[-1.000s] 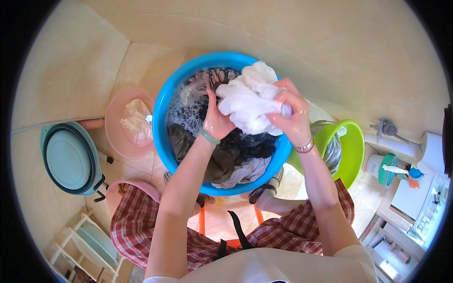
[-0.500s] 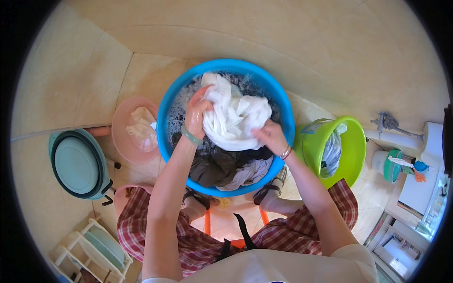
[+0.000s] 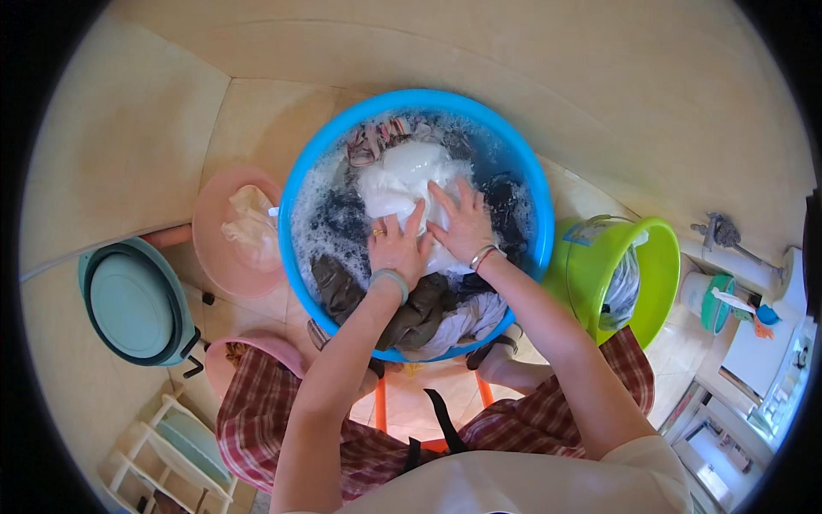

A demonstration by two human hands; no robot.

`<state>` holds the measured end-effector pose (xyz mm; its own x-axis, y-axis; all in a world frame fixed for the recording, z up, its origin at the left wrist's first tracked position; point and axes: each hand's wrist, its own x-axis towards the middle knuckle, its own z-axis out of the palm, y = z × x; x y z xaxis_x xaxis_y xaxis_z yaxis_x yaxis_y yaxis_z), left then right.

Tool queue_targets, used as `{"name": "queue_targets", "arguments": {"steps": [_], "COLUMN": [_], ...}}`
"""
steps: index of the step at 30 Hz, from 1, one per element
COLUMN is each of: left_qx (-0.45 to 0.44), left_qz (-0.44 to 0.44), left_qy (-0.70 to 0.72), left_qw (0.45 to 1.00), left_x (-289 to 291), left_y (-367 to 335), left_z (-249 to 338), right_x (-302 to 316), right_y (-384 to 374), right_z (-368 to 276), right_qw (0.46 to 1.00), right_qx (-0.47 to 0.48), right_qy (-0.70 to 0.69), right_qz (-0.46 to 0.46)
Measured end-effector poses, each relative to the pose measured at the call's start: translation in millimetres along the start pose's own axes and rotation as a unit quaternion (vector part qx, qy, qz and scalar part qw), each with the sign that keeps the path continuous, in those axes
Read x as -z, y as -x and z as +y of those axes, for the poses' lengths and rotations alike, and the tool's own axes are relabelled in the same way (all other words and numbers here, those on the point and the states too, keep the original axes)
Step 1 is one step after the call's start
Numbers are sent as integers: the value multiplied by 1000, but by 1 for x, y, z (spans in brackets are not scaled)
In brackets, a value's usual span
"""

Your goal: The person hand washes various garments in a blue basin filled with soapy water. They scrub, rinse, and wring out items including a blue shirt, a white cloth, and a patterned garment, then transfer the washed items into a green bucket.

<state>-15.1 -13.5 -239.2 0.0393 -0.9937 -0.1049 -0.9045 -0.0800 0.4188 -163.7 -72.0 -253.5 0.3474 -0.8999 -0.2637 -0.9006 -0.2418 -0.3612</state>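
A large blue basin (image 3: 548, 214) of sudsy water stands on the floor in front of me, full of soaking laundry. In its middle a white cloth (image 3: 409, 171) bulges out of the water. My left hand (image 3: 400, 248) lies on the cloth's near side with fingers spread. My right hand (image 3: 465, 224) rests flat on it just to the right, fingers also apart. Nearer me are a dark brown garment (image 3: 419, 313) and a pale grey cloth (image 3: 469, 324). A striped cloth (image 3: 370, 142) shows at the far side of the basin, and dark fabric lies partly under water.
Right of the basin is a lime-green bucket (image 3: 659, 274) with a plastic bag (image 3: 623, 287) inside. At the left stand a pink basin (image 3: 214, 257) holding a pale cloth, and a teal collapsible basin (image 3: 133, 300). A tap (image 3: 723, 230) juts from the right wall.
The white cloth, held up and bunched between both hands before, is now down in the water. Both hands have let go of it and press on it with spread fingers.
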Motion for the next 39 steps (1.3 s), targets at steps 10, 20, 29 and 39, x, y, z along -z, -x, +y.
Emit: {"name": "queue_targets", "arguments": {"steps": [10,20,29,39], "left_qx": [-68,-83,-113,-176], "left_qz": [-289,-75,-6,-134], "left_qy": [-96,-102,335,619], "left_qw": [950,988,935,754], "left_x": [-73,-80,132,315], "left_y": [-55,-85,-75,-45], "left_z": [-41,-63,25,120], "right_x": [-29,-52,46,228], "right_y": [-45,-56,-8,28], "right_z": [17,57,36,-50], "right_qw": [978,992,827,800], "right_qx": [-113,-32,-145,148], "right_qy": [-23,-113,-540,-582], "right_qz": [-176,-54,-50,3]}}
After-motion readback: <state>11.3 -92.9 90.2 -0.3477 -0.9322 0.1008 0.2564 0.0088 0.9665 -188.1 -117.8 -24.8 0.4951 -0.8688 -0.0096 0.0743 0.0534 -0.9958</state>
